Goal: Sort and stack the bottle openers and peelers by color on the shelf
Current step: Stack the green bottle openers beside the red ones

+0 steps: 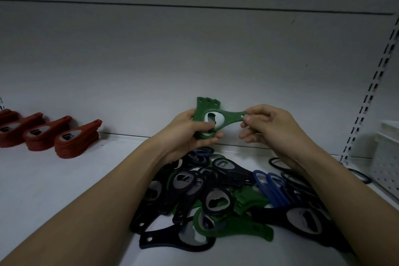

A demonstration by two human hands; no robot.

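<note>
My left hand point(190, 134) grips a small stack of green bottle openers point(206, 108), handles pointing up, above the shelf. One more green opener point(228, 117) lies across that stack, its head against it. My right hand point(267, 125) pinches the tip of this opener's handle at the right. Below both hands a mixed pile of black, blue and green openers point(216, 196) lies on the white shelf point(64, 179). Three neat stacks of red openers point(75, 142) stand at the left by the back wall.
A white perforated basket point(386, 157) stands at the right end of the shelf, beside a slotted upright rail point(371, 93). A few dark openers point(280, 163) lie between the pile and the basket. The white back panel rises behind everything.
</note>
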